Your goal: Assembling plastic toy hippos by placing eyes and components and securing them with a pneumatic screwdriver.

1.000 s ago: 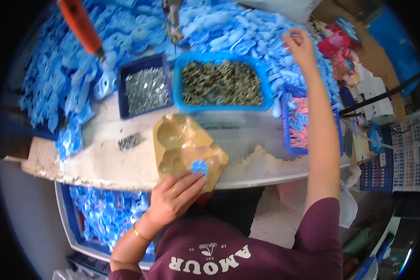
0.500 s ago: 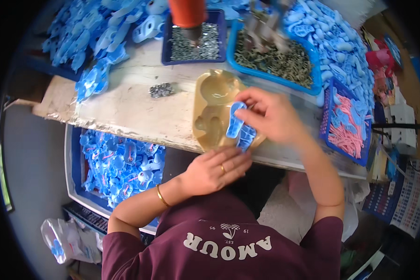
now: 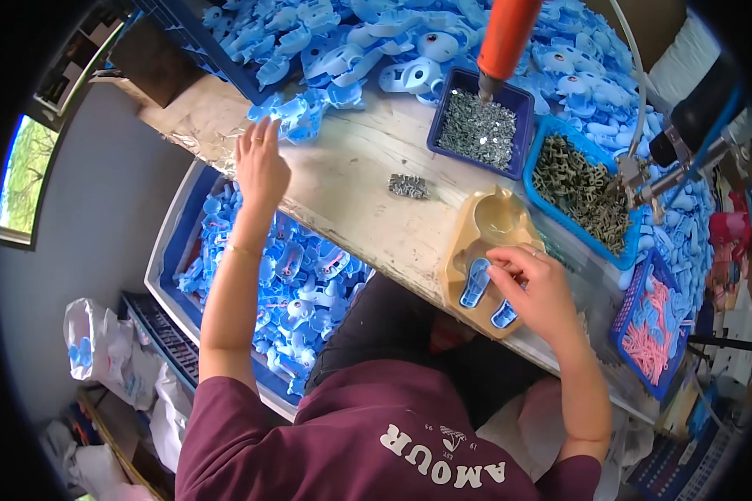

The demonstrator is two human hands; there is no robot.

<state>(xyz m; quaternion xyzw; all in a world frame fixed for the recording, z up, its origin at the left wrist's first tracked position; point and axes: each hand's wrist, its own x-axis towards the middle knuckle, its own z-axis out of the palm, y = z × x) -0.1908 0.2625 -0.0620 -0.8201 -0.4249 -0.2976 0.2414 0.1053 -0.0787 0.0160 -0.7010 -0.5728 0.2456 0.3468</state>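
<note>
A tan moulded holder [image 3: 464, 242] with rounded hollows rests near the table's front edge. Two blue plastic leg-shaped shells lie in its near end: one long shell [image 3: 475, 284] and a second shell [image 3: 504, 314] partly behind my fingers. My right hand [image 3: 547, 292] is over the holder, thumb and forefinger closed at the upper edge of the long shell. Far to the left, my left hand [image 3: 263, 167] reaches out with fingers extended. Its fingertips are at the edge of several blue plastic body shells [image 3: 299, 117]; whether they touch is hard to tell.
An orange screwdriver [image 3: 505, 42] hangs above a dark blue tray of screws [image 3: 480, 125]. Beside it stands a light blue tray of metal pieces [image 3: 581, 184]. A small metal cluster [image 3: 408, 185] lies mid-table. A basket of pink strips [image 3: 647, 326] is right; a bin of blue parts [image 3: 171, 267] sits below left.
My left hand has left the holder and swung far left to the blue shells. My right hand has lowered the shells into the holder. The view has turned left.
</note>
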